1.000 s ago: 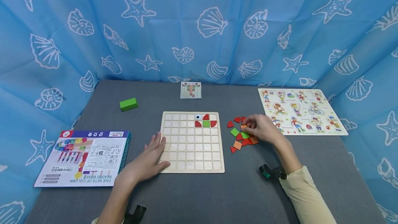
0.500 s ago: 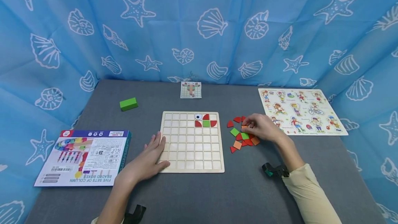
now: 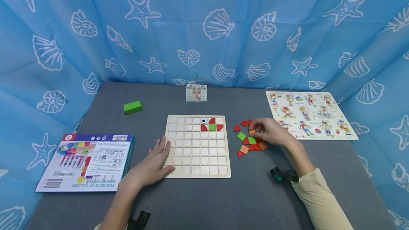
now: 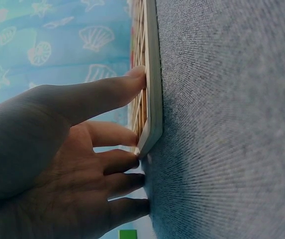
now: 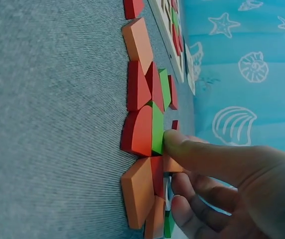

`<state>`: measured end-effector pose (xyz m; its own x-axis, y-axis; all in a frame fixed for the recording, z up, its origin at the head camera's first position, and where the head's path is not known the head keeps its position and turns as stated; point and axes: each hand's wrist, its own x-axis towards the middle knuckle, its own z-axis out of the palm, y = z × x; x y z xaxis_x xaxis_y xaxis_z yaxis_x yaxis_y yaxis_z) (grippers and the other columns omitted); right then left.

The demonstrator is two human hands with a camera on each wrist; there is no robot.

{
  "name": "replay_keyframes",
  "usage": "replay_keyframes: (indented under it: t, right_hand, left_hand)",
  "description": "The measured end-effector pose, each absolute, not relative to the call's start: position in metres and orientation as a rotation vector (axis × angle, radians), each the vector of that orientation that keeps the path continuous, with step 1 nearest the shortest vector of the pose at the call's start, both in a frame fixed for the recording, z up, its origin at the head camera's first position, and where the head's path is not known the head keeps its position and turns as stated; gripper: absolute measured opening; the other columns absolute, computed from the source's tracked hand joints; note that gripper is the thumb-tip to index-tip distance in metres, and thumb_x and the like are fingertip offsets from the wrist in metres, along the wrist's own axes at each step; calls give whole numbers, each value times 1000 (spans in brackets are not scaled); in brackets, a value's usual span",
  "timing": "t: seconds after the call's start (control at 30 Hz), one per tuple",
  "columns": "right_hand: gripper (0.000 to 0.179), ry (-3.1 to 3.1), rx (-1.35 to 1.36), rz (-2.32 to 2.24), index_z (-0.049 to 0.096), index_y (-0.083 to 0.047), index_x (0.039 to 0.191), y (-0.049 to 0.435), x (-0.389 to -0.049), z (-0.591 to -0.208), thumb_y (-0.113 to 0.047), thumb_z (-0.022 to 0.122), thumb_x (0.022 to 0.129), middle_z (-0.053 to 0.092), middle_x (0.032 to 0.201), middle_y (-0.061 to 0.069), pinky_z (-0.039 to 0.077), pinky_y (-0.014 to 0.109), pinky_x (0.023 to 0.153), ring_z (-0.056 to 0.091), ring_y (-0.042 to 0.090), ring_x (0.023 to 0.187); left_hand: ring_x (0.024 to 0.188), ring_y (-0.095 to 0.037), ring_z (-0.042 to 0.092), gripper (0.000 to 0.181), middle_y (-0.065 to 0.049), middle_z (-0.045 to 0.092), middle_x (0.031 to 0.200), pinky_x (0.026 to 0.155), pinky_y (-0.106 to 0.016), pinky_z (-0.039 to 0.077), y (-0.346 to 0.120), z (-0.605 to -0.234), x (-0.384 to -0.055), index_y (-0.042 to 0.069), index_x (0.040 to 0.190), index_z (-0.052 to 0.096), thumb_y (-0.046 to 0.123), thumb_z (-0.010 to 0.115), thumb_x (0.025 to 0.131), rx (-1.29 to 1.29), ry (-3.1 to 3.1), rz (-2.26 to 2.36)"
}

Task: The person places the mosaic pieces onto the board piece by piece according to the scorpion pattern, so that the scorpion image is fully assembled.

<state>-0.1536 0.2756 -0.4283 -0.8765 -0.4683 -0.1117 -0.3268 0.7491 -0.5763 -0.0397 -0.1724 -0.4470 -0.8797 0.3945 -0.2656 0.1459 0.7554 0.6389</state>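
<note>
A wooden grid board (image 3: pixel 195 151) lies mid-table, with an eye tile, red quarter-circle pieces (image 3: pixel 212 120) and a green square (image 3: pixel 212 127) in its upper right cells. My left hand (image 3: pixel 150 164) rests on the board's left edge, fingers spread and fairly straight; the left wrist view shows its thumb on the rim (image 4: pixel 154 99). Over the loose pieces to the right, my right hand (image 3: pixel 270 130) pinches an orange square block (image 3: pixel 252 132) between thumb and forefinger. Green (image 5: pixel 157 128), red (image 5: pixel 138 130) and orange pieces lie beneath and beside it; the hand hides some.
A small pattern card (image 3: pixel 196 92) lies behind the board. Farther left are a green block (image 3: pixel 132 107) and a flat printed box (image 3: pixel 86 162). A picture puzzle board (image 3: pixel 308 114) is at the back right. A blue shell-patterned curtain (image 3: pixel 204 27) hangs behind the table.
My right forearm has shifted slightly to the right, while the fingers stay at the orange block. The left hand and the board have not visibly moved.
</note>
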Motion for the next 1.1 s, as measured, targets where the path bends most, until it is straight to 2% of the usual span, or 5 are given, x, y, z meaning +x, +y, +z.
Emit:
replay_keyframes:
  t: [0.17, 0.37, 0.53, 0.7, 1.1]
  right_hand:
    - [11, 2660, -660, -884, 78, -6, 108, 275, -151, -425, -10, 81, 97, 72, 87, 1, 53, 23, 69, 61, 10, 78]
    - [14, 2644, -664, -994, 80, -6, 112, 267, -147, -416, -9, 79, 98, 73, 92, 4, 54, 24, 65, 62, 10, 76]
    - [21, 2626, -684, -1121, 78, -2, 119, 246, -145, -416, -3, 78, 98, 79, 108, 13, 64, 25, 82, 75, 20, 93]
    - [28, 2581, -714, -1211, 74, 2, 126, 220, -145, -417, 3, 74, 98, 77, 123, 21, 67, 37, 92, 78, 34, 109]
    - [29, 2576, -747, -1194, 76, 0, 125, 148, -156, -427, -7, 80, 97, 80, 114, 16, 67, 34, 84, 79, 25, 97]
  left_hand:
    - [169, -51, 3, 87, -28, 3, 181, 131, -76, 13, -168, -433, -38, -6, 169, 23, 29, 71, 106, 369, 2550, 834]
    - [169, -52, 5, 90, -28, 4, 181, 129, -79, 14, -174, -456, -40, -5, 170, 24, 35, 72, 105, 396, 2587, 877]
    - [169, -51, 4, 94, -25, 2, 182, 128, -81, 14, -179, -474, -44, 0, 172, 22, 47, 70, 105, 440, 2608, 899]
    - [169, -50, 5, 95, -24, 2, 183, 128, -80, 15, -180, -479, -45, 1, 172, 23, 46, 72, 104, 448, 2622, 876]
    - [168, -52, 2, 95, -27, 1, 182, 128, -81, 10, -177, -464, -42, -2, 171, 22, 43, 72, 104, 421, 2568, 928]
